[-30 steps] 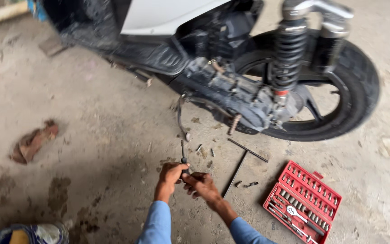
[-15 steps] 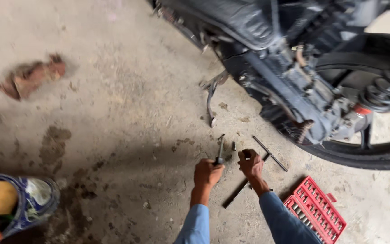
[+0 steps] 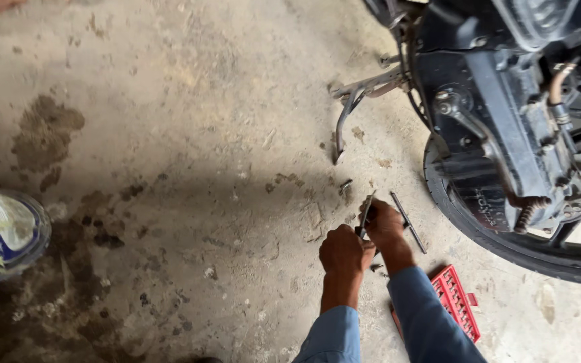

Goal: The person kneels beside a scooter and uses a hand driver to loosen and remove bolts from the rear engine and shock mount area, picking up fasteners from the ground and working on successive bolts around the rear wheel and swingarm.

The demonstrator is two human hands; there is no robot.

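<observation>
Head view: both hands' [image 3: 364, 238] grip together on half-hidden metal tool [image 3: 367, 210].

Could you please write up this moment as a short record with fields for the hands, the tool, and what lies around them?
Left hand: closed around the lower end of a slim metal tool
Right hand: gripping the same tool, close against the left hand
Metal rod: on the concrete floor, just right of the hands
Red socket set: open, beside the right sleeve
Scooter rear wheel: to the right
Kickstand: down, above the hands
Blue container: at the left edge
</observation>
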